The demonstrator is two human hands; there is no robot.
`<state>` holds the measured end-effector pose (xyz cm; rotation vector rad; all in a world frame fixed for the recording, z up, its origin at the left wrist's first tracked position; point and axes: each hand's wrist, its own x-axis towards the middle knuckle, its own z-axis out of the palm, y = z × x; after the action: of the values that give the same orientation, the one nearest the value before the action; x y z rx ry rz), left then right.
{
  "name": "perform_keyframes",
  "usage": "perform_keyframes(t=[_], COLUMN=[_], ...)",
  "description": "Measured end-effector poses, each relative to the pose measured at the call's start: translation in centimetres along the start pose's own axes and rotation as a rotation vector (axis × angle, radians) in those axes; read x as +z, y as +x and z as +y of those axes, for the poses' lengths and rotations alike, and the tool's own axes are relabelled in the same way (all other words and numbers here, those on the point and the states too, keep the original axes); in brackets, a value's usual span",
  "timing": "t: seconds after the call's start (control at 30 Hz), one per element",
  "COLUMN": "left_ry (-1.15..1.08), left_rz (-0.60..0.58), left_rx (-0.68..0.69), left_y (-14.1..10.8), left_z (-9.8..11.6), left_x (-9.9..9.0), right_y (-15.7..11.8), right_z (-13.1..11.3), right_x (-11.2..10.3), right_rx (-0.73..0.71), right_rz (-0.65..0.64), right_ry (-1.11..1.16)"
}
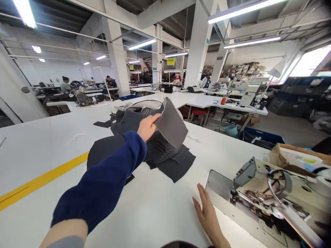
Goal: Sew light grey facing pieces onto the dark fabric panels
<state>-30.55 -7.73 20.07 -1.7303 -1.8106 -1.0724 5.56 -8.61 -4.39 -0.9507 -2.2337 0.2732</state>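
My left hand (148,127), in a dark blue sleeve, reaches out over a heap of dark cut fabric pieces (165,151). Its fingers close on the edge of a grey fabric piece (172,124), which is lifted and tilted above the heap; the thumb is hidden. Under my forearm lies another dark piece (103,148) with a curved edge. Low at the right, my right hand (208,213) is at the white tabletop (155,210) beside the sewing machine (274,199), fingers stretched out, nothing in them.
A yellow strip (46,177) runs along the table at left. Behind the sewing machine stands a cardboard box (292,156). A blue crate (263,136) and a light blue bucket (231,130) are on the floor. Several people sit at distant worktables.
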Motion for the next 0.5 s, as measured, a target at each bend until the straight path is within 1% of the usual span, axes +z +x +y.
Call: perform_keyframes(t=[0.03,0.1,0.17,0.2,0.23,0.27,0.3,0.33,0.37,0.4,0.43,0.5], left_ry=[0.066,0.229,0.347,0.375,0.387,0.393,0.400,0.401,0.393,0.379,0.356,0.321], left_rz=[-0.166,-0.509,-0.799,-0.906,-0.985,-1.035,-1.061,-1.072,-1.082,-1.093,-1.094,-1.038], left_rx=[0.038,0.104,0.196,0.239,0.271,0.285,0.279,0.267,0.255,0.242,0.226,0.161], left_y=[-2.8,-8.8,-13.9,-15.8,-17.2,-18.1,-18.5,-18.4,-18.0,-17.4,-16.8,-15.9], left_z=[0.7,2.3,4.0,4.8,5.4,5.8,6.0,6.0,5.8,5.3,4.6,2.5], left_x=[1.2,4.0,6.5,7.6,8.4,8.9,9.1,8.8,8.1,6.8,5.1,0.6], right_y=[0.3,0.9,1.2,1.3,1.4,1.3,1.1,0.9,0.5,0.1,-0.5,-2.1], right_z=[-0.5,-1.4,-1.7,-1.6,-1.3,-0.8,-0.3,0.2,0.6,0.9,0.9,0.7], right_x=[-0.3,-0.6,-0.6,-0.4,-0.1,0.2,0.5,0.8,0.9,0.9,0.8,0.2], right_rx=[0.019,-0.007,-0.090,-0.139,-0.185,-0.226,-0.262,-0.292,-0.317,-0.337,-0.354,-0.397], right_rz=[0.052,0.106,0.071,0.029,-0.012,-0.045,-0.067,-0.082,-0.090,-0.096,-0.102,-0.112], right_ry=[0.001,-0.047,-0.158,-0.225,-0.292,-0.356,-0.414,-0.463,-0.502,-0.534,-0.560,-0.590])
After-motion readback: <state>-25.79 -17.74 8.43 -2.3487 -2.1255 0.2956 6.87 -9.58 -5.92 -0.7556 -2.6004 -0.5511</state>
